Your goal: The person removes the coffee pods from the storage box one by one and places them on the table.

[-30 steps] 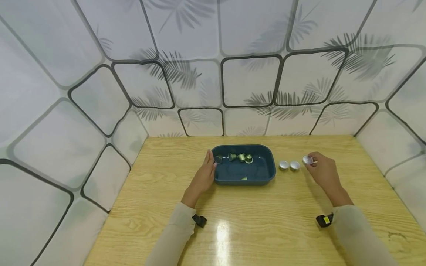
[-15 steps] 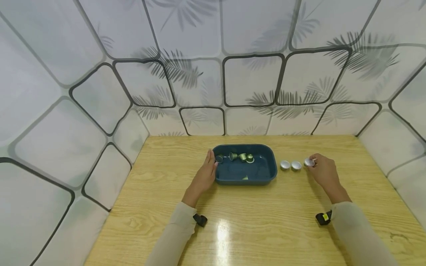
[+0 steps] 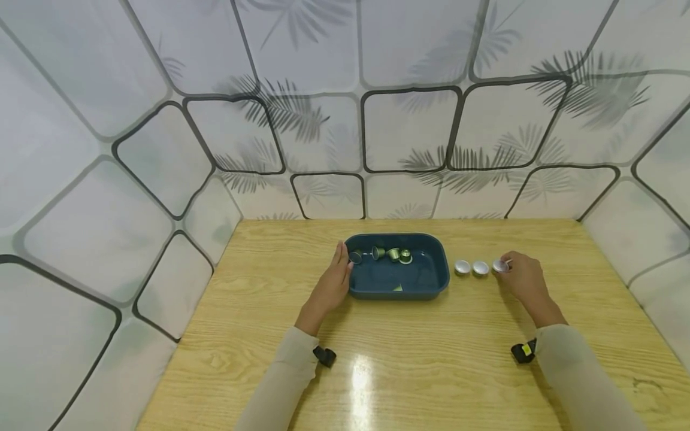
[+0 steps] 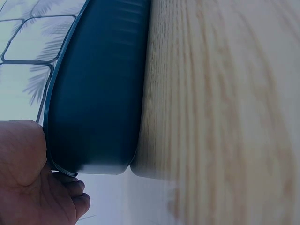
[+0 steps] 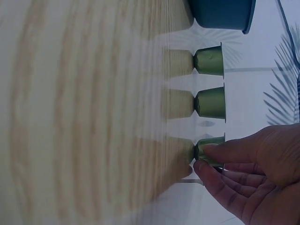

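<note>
My right hand (image 3: 525, 276) pinches a green coffee capsule (image 5: 212, 140) between thumb and fingertips, its silver lid up. In the right wrist view the capsule's narrow end is right at the tabletop, in line with two other upright capsules (image 5: 209, 61). My left hand (image 3: 330, 281) lies against the left end of a dark blue bin (image 3: 396, 294), its fingers straight along the wall and the thumb by the rim. The left wrist view shows the palm (image 4: 21, 159) beside the bin's outer wall (image 4: 101, 84). Several green capsules (image 3: 378, 252) lie tipped inside the bin.
The wooden table (image 3: 420, 359) runs up to a patterned backdrop (image 3: 399, 131) at the back and both sides. A small pale green triangle (image 3: 398, 288) shows at the bin's near inner wall. Each wrist wears a black camera (image 3: 325, 356).
My right hand has lowered the capsule and brought it beside the other two, completing an even row of three. My left hand stays at the bin's end.
</note>
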A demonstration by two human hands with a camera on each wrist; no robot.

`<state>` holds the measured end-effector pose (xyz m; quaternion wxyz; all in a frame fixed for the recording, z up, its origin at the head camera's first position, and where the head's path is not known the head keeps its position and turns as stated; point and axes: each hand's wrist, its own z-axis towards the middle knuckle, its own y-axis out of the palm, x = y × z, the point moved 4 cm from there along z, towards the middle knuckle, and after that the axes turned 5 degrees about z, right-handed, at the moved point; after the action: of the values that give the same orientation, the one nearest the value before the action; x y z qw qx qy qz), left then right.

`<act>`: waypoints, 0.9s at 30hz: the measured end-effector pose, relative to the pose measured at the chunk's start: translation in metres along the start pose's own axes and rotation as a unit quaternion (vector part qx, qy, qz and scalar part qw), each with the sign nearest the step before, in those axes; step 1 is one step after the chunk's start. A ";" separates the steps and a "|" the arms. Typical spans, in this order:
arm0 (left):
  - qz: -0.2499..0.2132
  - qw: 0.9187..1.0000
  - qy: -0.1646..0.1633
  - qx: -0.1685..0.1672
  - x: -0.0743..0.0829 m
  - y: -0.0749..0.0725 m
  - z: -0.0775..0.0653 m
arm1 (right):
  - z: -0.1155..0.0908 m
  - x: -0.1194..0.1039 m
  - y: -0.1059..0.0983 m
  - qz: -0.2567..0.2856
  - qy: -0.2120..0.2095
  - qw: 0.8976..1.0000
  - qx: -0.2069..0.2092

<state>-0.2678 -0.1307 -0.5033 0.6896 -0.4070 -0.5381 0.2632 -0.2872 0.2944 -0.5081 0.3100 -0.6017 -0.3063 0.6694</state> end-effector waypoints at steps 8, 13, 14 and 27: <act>-0.004 1.000 -0.003 -0.001 0.001 0.000 0.000 | 0.001 0.002 0.001 -0.008 -0.002 1.000 0.007; -0.002 1.000 0.000 0.002 0.000 0.000 0.001 | 0.000 -0.001 0.000 -0.008 -0.003 1.000 0.009; -0.002 1.000 0.000 0.001 0.000 0.000 0.001 | -0.001 -0.002 0.000 -0.009 -0.004 1.000 0.008; 0.000 1.000 0.001 -0.001 -0.001 0.001 0.000 | -0.006 -0.004 -0.003 -0.030 0.031 0.998 -0.037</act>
<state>-0.2679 -0.1315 -0.5047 0.6899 -0.4080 -0.5371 0.2627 -0.2809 0.2934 -0.5037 0.3169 -0.6237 -0.3386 0.6293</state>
